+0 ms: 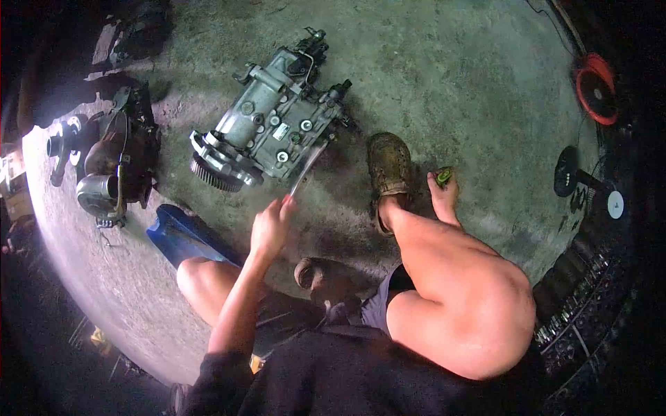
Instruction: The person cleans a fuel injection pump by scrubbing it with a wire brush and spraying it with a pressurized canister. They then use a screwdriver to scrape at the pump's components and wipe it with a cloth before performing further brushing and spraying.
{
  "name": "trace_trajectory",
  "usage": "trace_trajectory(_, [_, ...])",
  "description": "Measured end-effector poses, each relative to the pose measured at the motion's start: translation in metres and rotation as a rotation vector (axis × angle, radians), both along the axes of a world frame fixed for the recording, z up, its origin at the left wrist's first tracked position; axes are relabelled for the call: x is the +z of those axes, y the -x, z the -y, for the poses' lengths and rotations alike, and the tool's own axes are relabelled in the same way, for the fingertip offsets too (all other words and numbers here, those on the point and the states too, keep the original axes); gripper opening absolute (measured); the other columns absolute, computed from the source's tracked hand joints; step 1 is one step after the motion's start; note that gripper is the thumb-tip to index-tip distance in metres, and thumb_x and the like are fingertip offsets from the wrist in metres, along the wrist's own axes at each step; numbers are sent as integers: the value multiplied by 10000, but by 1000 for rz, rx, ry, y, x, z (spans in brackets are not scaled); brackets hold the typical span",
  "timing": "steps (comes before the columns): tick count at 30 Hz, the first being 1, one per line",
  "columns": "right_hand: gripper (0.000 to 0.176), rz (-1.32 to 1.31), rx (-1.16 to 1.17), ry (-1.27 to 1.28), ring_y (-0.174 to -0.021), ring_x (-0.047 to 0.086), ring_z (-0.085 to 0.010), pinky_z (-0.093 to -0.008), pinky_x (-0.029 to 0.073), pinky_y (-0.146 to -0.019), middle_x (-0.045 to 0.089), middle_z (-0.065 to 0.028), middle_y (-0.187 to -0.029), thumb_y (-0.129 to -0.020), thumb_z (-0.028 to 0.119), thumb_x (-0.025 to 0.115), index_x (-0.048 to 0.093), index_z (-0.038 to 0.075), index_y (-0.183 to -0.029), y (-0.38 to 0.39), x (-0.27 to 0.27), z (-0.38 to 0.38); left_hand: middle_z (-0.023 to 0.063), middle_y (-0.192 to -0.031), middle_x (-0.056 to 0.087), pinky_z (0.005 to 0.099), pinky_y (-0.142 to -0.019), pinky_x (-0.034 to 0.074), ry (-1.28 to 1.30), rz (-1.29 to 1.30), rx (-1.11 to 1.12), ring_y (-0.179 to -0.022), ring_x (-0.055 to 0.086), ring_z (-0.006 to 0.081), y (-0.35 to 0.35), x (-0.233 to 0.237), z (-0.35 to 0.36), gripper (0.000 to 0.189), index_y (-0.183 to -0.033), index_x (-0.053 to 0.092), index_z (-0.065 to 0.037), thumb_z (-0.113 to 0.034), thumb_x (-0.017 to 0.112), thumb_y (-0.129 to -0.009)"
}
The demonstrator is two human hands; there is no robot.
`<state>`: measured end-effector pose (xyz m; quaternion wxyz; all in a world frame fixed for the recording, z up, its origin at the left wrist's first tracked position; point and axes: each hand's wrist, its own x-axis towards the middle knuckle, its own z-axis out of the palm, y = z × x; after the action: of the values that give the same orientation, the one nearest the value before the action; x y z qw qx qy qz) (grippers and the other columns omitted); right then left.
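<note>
My left hand (pixel 272 225) is closed round the near end of a thin metal rod-like tool (pixel 307 168). The tool's far end reaches the right side of a metal pump assembly (pixel 260 121), which lies on the concrete floor with a toothed gear (pixel 214 172) at its lower left. To the right of my shoe, my right hand (pixel 444 195) holds a small green and dark object (pixel 444 177), too small to make out exactly.
A brown clog (pixel 389 164) is on my right foot, and a blue object (pixel 182 239) lies by my left knee. Another metal part (pixel 104 184) stands at the left. A red round object (pixel 595 90) and a black stand (pixel 567 170) are at the right edge.
</note>
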<state>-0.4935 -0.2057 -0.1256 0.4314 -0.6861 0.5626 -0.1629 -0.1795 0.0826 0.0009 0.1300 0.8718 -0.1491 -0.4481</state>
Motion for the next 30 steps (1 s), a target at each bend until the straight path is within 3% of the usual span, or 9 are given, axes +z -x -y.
trace_trajectory(4, [244, 58, -58, -56, -799, 534, -130, -314, 453, -724, 589, -25, -870, -839, 145, 757, 562, 55, -954, 13, -33, -11, 306, -1010, 657, 524, -875, 482, 223, 89, -46, -1008, 620, 465, 0, -30, 119, 570, -1176, 650, -49, -543, 439, -985])
trace_trajectory(5, [247, 76, -59, -94, -792, 535, -128, -314, 455, -722, 589, -23, -864, -836, 145, 758, 564, 55, -958, 18, -41, -18, 303, -1017, 657, 531, -891, 477, 180, 105, -91, -1019, 615, 467, -4, -59, 142, 583, -1172, 647, -37, -546, 433, -985])
trace_trajectory(7, [254, 121, -36, -169, -779, 536, -126, -312, 459, -718, 588, -20, -853, -830, 146, 762, 567, 56, -967, 15, -49, -18, 308, -1024, 654, 527, -911, 474, 124, 80, -56, -1030, 616, 459, -5, -48, 150, 587, -1179, 642, -36, -547, 429, -985])
trace_trajectory(13, [319, -33, 54, -9, -714, 575, -168, -342, 486, -680, 622, -62, -786, -797, 222, 796, 565, 47, -929, 14, -15, -7, 264, -997, 670, 496, -861, 484, 80, 45, 81, -1020, 621, 454, -1, 9, -5, 562, -1140, 650, -31, -534, 462, -975])
trace_trajectory(16, [284, -66, -38, 17, -720, 538, -140, -320, 468, -679, 586, -34, -784, -809, 193, 787, 563, 51, -912, 21, -19, -5, 278, -968, 661, 502, -843, 480, 30, 23, 48, -996, 620, 458, 1, 16, -3, 554, -1122, 647, -32, -534, 464, -976])
trace_trajectory(22, [328, 85, 11, -73, -746, 582, -184, -346, 490, -728, 614, -68, -803, -790, 240, 786, 579, 58, -969, -3, -3, -23, 307, -1017, 651, 532, -886, 472, 189, 74, 4, -1039, 596, 485, -3, -79, 157, 619, -1154, 644, -49, -591, 408, -974])
trace_trajectory(27, [304, -95, 98, -70, -751, 616, -168, -351, 505, -708, 651, -71, -831, -792, 243, 780, 580, 73, -945, 6, -3, -15, 279, -1024, 669, 501, -896, 478, 82, 32, 94, -1028, 637, 433, 10, -12, 67, 585, -1184, 641, -58, -563, 432, -974])
trace_trajectory(28, [293, -114, 102, 10, -726, 616, -171, -353, 506, -688, 651, -63, -804, -793, 232, 783, 574, 70, -920, 12, 0, -12, 263, -942, 685, 484, -845, 496, 188, 97, 114, -956, 663, 422, 11, 2, 38, 535, -1150, 650, -62, -529, 455, -976])
trace_trajectory(30, [294, -92, 32, 62, -703, 610, -182, -356, 504, -687, 646, -54, -771, -785, 220, 790, 574, 72, -918, 29, -4, -4, 238, -781, 670, 494, -705, 502, 34, 133, 42, -787, 676, 422, 14, 13, -17, 456, -1037, 650, -48, -470, 491, -978])
